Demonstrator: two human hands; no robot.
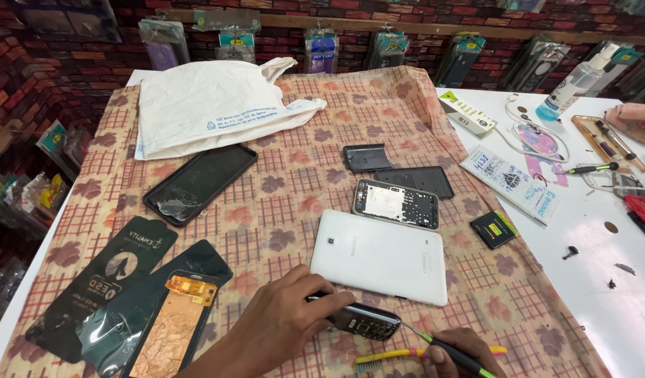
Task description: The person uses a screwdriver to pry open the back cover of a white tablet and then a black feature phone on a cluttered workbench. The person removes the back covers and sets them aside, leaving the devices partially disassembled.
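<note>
right hand (454, 352) cut by bottom edge, keypad phone (361, 322) half under left fingers (315, 297)

Matt checked floral cloth table cover (280, 203); smooth white plastic tablet back (382, 257); glossy dark keypad phone (361, 322); crinkled white plastic bag (210, 105).

A red brick wall (28, 77) backs a white table (616, 308) under a patterned cloth (280, 203).

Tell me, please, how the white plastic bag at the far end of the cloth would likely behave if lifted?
The white plastic bag looks thin and creased, so it would probably go floppy and sag. It lies flat, seemingly empty, so likely very light. On the patterned cloth it might slide easily.
</note>
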